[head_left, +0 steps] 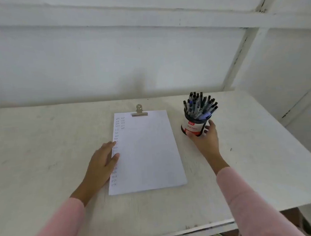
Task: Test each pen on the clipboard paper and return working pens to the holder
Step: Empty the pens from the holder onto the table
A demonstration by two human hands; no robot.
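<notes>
1. Tipping. The holder (pixel 192 126) stands upright but looks crowded and top-heavy. The right hand (pixel 205 139) curls round its lower wall, thumb on one side and fingers on the other. A push or pull applied this low could tilt it and spill the pens (pixel 200 104) across the surface (pixel 44 141).
2. Snagging. The pens are packed close and lean outward at different angles, so drawing one out may drag its neighbours up with it.
3. Mixing. No pen is seen outside the holder. A tested pen put back among the untested ones would be hard to tell from them.
4. Sheet slip. The left hand (pixel 103 161) lies flat with straight fingers and holds nothing, its fingertips resting on the left margin of the paper (pixel 149 150). Only the clip (pixel 139 111) pins the top edge. With the hand lifted, the lower corners could shift under a stroke.
5. Appearance. The holder is a dark cylinder with a white and red label. It stands to the right of the paper near its top corner, not touching it. The pens have clear or bluish barrels with black ends pointing up. The paper is white, with small stroke marks (pixel 116 134) in a long column down the left margin and a short second column beside it at the top.
</notes>
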